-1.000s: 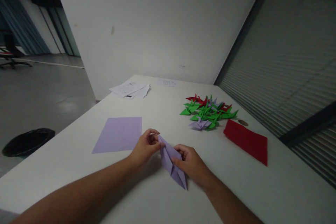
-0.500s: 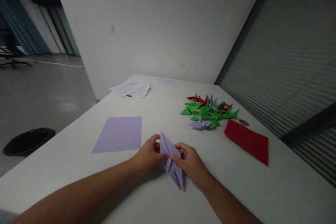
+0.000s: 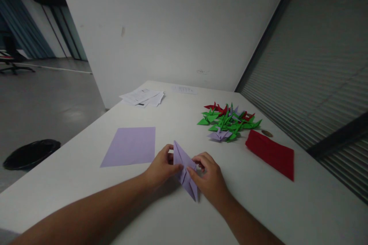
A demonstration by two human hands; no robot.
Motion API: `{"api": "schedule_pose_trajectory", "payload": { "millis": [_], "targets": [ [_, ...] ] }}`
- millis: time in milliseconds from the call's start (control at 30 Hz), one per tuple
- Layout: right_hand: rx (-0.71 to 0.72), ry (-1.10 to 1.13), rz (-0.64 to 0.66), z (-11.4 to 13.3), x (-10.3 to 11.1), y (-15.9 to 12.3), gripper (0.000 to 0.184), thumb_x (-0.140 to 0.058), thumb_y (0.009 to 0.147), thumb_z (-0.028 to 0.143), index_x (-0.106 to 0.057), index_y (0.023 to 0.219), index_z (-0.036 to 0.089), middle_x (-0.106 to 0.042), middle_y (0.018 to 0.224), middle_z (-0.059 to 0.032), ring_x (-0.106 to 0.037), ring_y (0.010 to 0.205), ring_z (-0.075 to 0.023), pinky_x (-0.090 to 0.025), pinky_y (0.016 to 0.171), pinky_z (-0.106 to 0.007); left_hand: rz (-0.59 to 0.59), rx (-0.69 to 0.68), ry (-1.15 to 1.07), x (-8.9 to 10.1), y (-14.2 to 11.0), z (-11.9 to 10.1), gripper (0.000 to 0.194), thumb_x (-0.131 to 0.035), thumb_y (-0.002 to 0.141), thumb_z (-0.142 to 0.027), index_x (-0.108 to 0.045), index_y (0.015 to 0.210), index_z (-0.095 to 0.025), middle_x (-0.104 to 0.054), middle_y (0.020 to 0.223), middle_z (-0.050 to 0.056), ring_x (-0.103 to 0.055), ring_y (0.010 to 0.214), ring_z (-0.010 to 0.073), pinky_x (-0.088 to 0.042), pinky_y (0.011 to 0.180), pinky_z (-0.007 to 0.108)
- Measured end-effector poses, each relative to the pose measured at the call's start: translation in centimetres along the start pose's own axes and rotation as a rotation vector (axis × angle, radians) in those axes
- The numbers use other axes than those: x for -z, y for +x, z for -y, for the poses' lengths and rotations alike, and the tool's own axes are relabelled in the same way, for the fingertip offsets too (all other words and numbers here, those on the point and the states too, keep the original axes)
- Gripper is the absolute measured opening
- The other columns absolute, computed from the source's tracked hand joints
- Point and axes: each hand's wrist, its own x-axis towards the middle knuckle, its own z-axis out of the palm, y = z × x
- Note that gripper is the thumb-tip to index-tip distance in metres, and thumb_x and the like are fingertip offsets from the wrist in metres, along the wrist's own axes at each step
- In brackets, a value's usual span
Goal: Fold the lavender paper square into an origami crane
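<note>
A folded sheet of purple origami paper [image 3: 184,160], shaped like a long diamond with creased flaps, is held between my two hands over the front of the table. My left hand [image 3: 163,166] pinches its left edge, thumb on the near face and fingers behind. On the other side, my right hand [image 3: 209,176] grips the right edge, its thumb lying on the paper and its fingers curled. Left of my hands lies a flat purple paper square [image 3: 130,146]. Beyond my right hand sits a cluster of folded paper cranes in green [image 3: 227,122], red and purple.
Red paper [image 3: 271,153] lies on the white table [image 3: 178,118] at the right, near a small round brownish object [image 3: 267,133]. Printed sheets [image 3: 143,97] are spread at the back left. A bin with a black liner [image 3: 31,154] stands on the floor beyond the left edge.
The folded purple paper has shifted slightly up and left with both hands. My right thumb has slid a little to the right, and the hand has drawn slightly away from the paper's middle.
</note>
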Motion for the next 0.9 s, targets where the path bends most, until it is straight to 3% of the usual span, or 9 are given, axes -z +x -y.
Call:
{"api": "schedule_pose_trajectory", "payload": {
  "millis": [600, 733, 900],
  "targets": [
    [0.063, -0.062, -0.024, 0.14, -0.1, -0.27, 0.007, -0.066, 0.085, 0.016, -0.064, 0.09, 0.021, -0.065, 0.083, -0.0053, -0.06, 0.079, -0.0224, -0.047, 0.071, -0.033, -0.052, 0.033, 0.106, -0.08, -0.25, -0.09, 0.057, -0.088, 0.064, -0.023, -0.055, 0.11, -0.018, -0.072, 0.097, 0.008, -0.07, 0.08, 0.0192, -0.057, 0.071, 0.031],
    [0.121, -0.073, -0.024, 0.46, 0.02, -0.24, 0.006, -0.063, 0.088, 0.016, -0.064, 0.09, 0.021, -0.067, 0.083, -0.0066, -0.06, 0.08, -0.0231, -0.048, 0.073, -0.035, -0.03, 0.021, 0.074, 0.01, -0.32, -0.07, 0.052, -0.085, 0.071, -0.028, -0.06, 0.115, -0.018, -0.073, 0.098, 0.008, -0.069, 0.08, 0.0187, -0.054, 0.068, 0.027],
    [0.111, -0.075, -0.043, 0.64, -0.04, -0.37, 0.008, -0.063, 0.088, 0.019, -0.065, 0.095, 0.022, -0.065, 0.079, -0.0054, -0.06, 0.075, -0.0226, -0.049, 0.071, -0.035, -0.065, 0.041, 0.083, 0.04, -0.31, -0.05, 0.038, -0.083, 0.072, -0.029, -0.068, 0.104, -0.016, -0.071, 0.091, 0.007, -0.067, 0.075, 0.0178, -0.051, 0.062, 0.026]
  ]
}}
